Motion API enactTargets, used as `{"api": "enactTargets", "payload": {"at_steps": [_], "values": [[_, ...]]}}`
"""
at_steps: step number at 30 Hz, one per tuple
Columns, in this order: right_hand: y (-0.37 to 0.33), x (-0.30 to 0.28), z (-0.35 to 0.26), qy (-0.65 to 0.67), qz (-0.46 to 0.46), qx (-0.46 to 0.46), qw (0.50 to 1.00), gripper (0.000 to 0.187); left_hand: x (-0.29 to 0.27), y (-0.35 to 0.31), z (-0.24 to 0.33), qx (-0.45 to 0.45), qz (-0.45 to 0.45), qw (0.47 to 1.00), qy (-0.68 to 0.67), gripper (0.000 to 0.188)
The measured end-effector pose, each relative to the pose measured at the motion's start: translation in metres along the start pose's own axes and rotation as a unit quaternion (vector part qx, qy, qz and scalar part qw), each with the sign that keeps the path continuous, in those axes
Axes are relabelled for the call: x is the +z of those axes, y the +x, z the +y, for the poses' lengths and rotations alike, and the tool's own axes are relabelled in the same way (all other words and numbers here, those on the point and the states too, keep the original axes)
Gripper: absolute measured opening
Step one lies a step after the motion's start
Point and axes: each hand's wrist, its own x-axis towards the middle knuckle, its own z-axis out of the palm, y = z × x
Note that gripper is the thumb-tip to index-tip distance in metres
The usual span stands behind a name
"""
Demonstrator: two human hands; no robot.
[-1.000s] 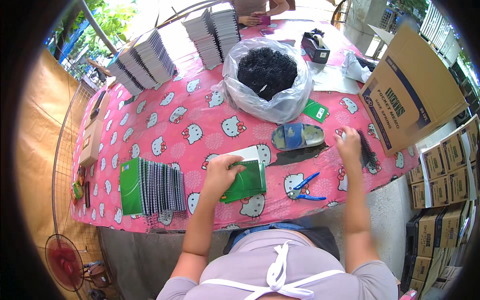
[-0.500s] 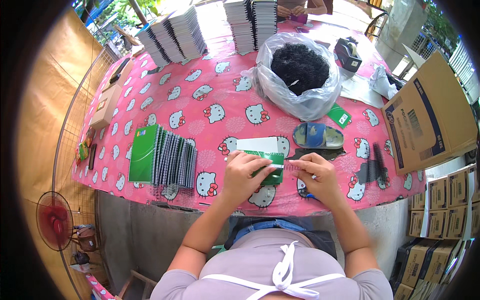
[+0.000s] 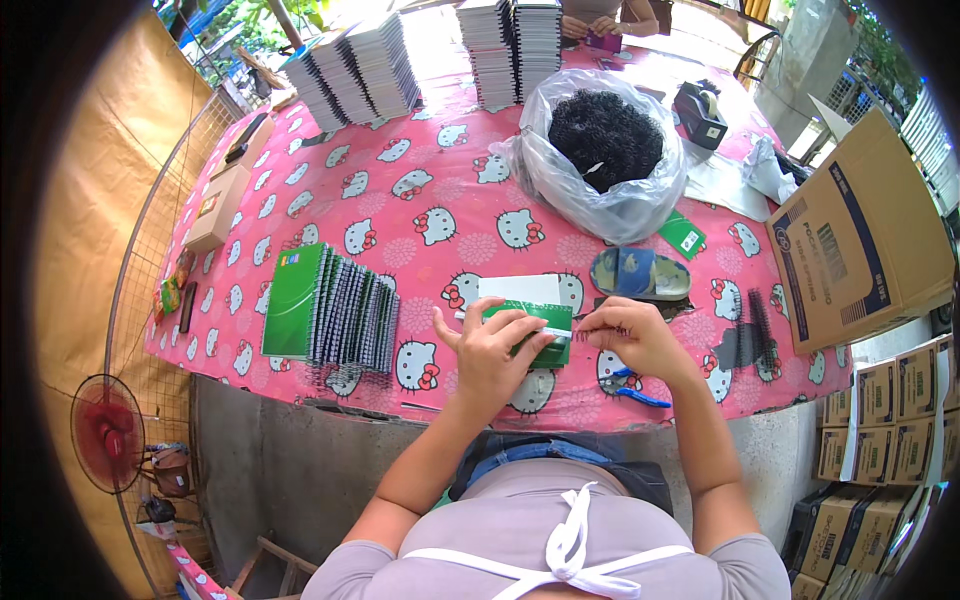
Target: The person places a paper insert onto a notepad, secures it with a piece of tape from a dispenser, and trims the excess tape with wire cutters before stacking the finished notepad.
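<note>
On the near edge of the pink patterned table lies a small green notebook (image 3: 556, 355) with a row of holes along its far edge. My left hand (image 3: 488, 352) holds it down, thumb and some fingers on the cover and an outer finger lifted aside. At the notebook's right end, my right hand (image 3: 640, 342) pinches a dark spiral binding coil (image 3: 584, 336); how far the coil runs into the holes is hard to make out. Behind the notebook is a white sheet (image 3: 518, 289). Blue-handled pliers (image 3: 642, 397) rest below my right hand.
Spiral notebooks (image 3: 295, 305) lean in a row at left. A clear plastic bag (image 3: 552, 200) holds many black coils (image 3: 605, 135). A slipper (image 3: 640, 273), loose coils (image 3: 755, 330) and a cardboard box (image 3: 830, 240) are at right. Tall notebook stacks (image 3: 490, 55) and another person's hands (image 3: 603, 27) are at the back.
My right hand has turned and stays by the notebook's right end, uncovering the pliers. An outer finger of my left hand has spread away from the notebook. The view has shifted slightly.
</note>
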Motion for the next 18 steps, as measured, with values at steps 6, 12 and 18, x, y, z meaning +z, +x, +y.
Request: {"api": "enactTargets", "payload": {"at_steps": [6,12,18], "values": [[-0.004,0.022,-0.020,-0.114,0.085,-0.053,0.988,0.016,0.007,-0.002,-0.008,-0.015,-0.004,0.999,-0.050,0.019],[-0.004,0.036,-0.034,-0.301,0.098,-0.080,0.945,0.017,0.002,-0.003,-0.007,-0.002,-0.009,0.999,-0.051,0.020],[0.003,-0.053,0.024,-0.359,0.162,0.068,0.917,0.047,0.004,-0.005,-0.013,0.029,-0.018,0.996,-0.086,0.021]]}}
